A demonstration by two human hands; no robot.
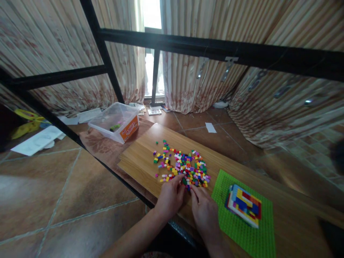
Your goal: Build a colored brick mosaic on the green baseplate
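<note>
A loose heap of small toy building bricks [192, 166] in many colours lies on the wooden board. At its near edge, my left hand [172, 195] has thumb and fingers drawn together in a pinch; anything between them is too small to make out. Close beside it, my right hand [204, 208] is also pinched, its fingertips low at the bricks, and what it grips is hidden. To the right of my right hand lies a green baseplate [262, 236]. A layered block of bricks [244, 204] in blue, yellow, red and white sits on it.
A clear plastic bin [107, 123] with an orange label and a few bricks inside stands beyond the board's [142, 143] left end. Black metal bars [188, 42] cross above and at the left. Curtains [185, 79] hang behind; papers [211, 127] lie on the tiled floor.
</note>
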